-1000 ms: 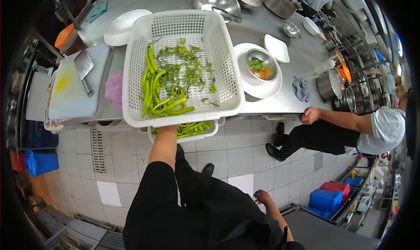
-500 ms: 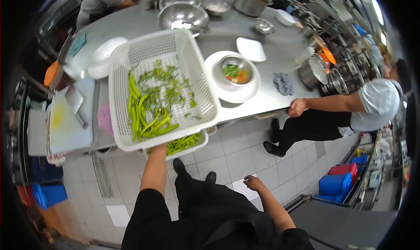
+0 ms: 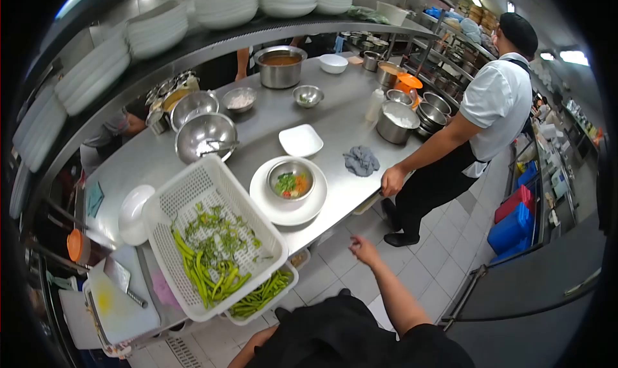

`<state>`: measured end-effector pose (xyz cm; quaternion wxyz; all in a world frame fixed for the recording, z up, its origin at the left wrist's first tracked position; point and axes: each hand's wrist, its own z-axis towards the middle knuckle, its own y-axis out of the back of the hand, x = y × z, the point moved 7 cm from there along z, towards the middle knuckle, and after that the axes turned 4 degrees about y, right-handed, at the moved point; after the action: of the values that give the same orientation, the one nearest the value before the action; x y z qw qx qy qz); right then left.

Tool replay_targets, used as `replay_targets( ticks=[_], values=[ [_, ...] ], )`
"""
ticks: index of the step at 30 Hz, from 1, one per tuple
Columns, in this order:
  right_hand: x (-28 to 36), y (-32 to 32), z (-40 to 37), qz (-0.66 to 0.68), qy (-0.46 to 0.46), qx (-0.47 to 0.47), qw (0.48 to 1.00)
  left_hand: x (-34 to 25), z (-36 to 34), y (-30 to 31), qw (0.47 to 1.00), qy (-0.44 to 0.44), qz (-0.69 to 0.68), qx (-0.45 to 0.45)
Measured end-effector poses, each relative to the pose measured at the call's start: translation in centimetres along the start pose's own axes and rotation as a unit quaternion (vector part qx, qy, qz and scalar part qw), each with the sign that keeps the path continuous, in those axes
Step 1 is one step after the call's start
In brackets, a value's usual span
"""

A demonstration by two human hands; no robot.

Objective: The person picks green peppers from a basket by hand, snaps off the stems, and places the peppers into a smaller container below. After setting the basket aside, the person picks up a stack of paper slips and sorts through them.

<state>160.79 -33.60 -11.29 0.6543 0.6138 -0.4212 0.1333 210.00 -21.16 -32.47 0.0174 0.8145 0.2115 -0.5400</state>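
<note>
A white perforated plastic basket (image 3: 261, 230) sits tilted at the table's front edge, holding long green peppers (image 3: 205, 271) and loose green stem scraps (image 3: 222, 226). Partly under it, a white tub (image 3: 283, 296) is filled with more green peppers (image 3: 262, 293). My left forearm reaches up close below the tub, and my left hand is hidden, so its fingers and any hold do not show. Out over the floor, to the right of the tub, my right hand (image 3: 365, 249) is empty, fingers loosely bent and apart.
A steel bowl of chopped vegetables (image 3: 291, 180) stands on white plates (image 3: 261, 197). A cutting board (image 3: 122, 303) with a cleaver (image 3: 119, 275) lies left. A co-worker (image 3: 489, 104) stands right, a hand at the table edge. Stacked plates (image 3: 225, 4) fill the shelf above.
My view has tilted up and turned right, bringing the shelf into sight. My left forearm has drawn back from the basket. My right hand stays empty.
</note>
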Motion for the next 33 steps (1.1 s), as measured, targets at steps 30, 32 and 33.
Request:
replay_targets(
  ticks=[30,32,33],
  values=[
    [10.1,16.5,26.4,-0.224,0.119,0.118,0.96,-19.6,17.9,5.6,0.868,0.203,-0.067,-0.448],
    [15.8,20.0,27.9,-0.163,0.225,0.022,0.96,-18.6,17.2,5.7,0.861,0.196,-0.087,-0.462],
    [20.5,22.6,27.5,-0.119,0.283,0.005,0.952,-17.9,16.8,5.6,0.856,0.194,-0.096,-0.47]
  ],
)
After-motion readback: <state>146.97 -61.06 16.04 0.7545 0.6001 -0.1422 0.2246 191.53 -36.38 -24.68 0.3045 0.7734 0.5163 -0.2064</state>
